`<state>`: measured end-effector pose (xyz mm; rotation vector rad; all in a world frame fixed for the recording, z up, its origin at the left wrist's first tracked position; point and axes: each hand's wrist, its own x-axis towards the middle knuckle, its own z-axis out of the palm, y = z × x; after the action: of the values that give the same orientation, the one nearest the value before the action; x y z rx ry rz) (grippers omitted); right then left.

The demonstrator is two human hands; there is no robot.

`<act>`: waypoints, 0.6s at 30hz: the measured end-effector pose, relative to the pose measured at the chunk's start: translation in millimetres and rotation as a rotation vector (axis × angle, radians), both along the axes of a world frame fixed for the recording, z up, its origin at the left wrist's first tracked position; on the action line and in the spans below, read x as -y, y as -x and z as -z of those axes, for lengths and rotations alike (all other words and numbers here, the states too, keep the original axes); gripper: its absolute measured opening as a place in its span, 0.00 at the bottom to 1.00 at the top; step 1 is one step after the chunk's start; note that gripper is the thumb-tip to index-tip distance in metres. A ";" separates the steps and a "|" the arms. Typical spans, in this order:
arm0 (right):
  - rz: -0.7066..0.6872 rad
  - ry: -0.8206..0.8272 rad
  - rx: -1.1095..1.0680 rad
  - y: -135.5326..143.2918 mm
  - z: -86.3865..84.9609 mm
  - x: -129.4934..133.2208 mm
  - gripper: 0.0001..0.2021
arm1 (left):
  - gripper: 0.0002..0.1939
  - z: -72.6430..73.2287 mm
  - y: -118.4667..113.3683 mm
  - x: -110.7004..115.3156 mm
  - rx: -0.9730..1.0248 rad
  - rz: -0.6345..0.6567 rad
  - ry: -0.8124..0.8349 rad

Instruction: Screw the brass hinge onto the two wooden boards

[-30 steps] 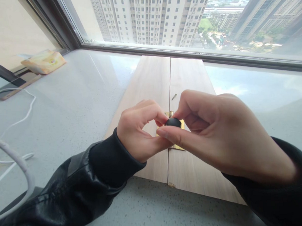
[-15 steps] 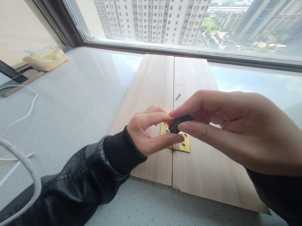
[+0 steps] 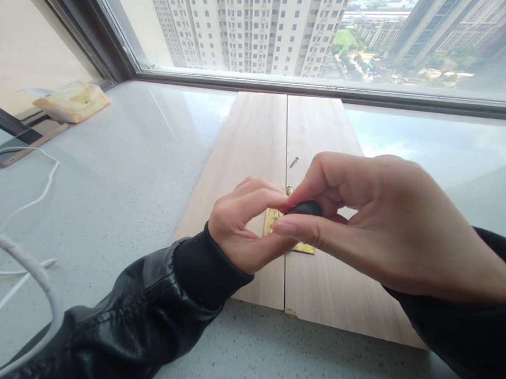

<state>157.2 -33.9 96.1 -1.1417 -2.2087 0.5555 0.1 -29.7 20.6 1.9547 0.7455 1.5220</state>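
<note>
A black screwdriver [image 3: 306,208] shows only its rounded handle, gripped between the thumb and fingers of my right hand [image 3: 375,217]. Its shaft and tip are hidden from me. My left hand [image 3: 248,223] is curled in a pinch at the front end of the handle, and its fingertips disappear behind my right fingers. Directly below both hands lies a brass hinge [image 3: 306,248], mostly covered, across the seam of two pale wooden boards [image 3: 250,128]. A loose screw [image 3: 294,162] rests on the right board, beyond my hands.
The boards lie on a speckled white countertop [image 3: 142,144] beside a window. A tissue pack [image 3: 72,102] stands at the far left, near a phone-like flat object [image 3: 28,146]. White cables [image 3: 51,287] loop along the left side. The front board edge is chipped [image 3: 291,312].
My right fingers have turned the black handle and closed further over its front end. My left fingertips have drawn in closer. The whole view has shifted slightly.
</note>
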 end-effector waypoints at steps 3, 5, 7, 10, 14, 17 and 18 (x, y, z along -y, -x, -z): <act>-0.030 0.030 0.001 -3.9 -1.7 -0.3 0.12 | 0.08 -1.8 2.9 -1.4 -0.071 0.045 -0.030; -0.113 0.067 -0.002 -8.5 -4.8 -2.0 0.08 | 0.07 -1.2 5.1 -3.8 -0.091 0.079 -0.044; -0.215 0.093 0.003 -13.2 -8.1 -4.5 0.06 | 0.08 0.3 6.8 -6.6 -0.076 0.125 -0.044; -0.265 0.118 0.035 -17.7 -10.5 -7.9 0.07 | 0.08 2.5 7.7 -8.3 -0.057 0.165 0.012; -0.174 0.024 0.077 -18.9 -9.1 -8.1 0.05 | 0.14 6.2 4.2 -5.4 -0.027 0.144 0.078; -0.097 -0.060 0.098 -17.6 -7.6 -5.6 0.05 | 0.22 9.6 -0.5 -2.6 0.037 0.048 0.077; -0.081 -0.080 0.099 -16.6 -6.8 -4.6 0.06 | 0.22 10.0 -1.8 -1.7 0.041 0.017 0.071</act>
<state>173.8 -29.3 102.9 -1.0631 -2.3482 0.4487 1.9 -28.0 10.5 1.8683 0.7538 1.5002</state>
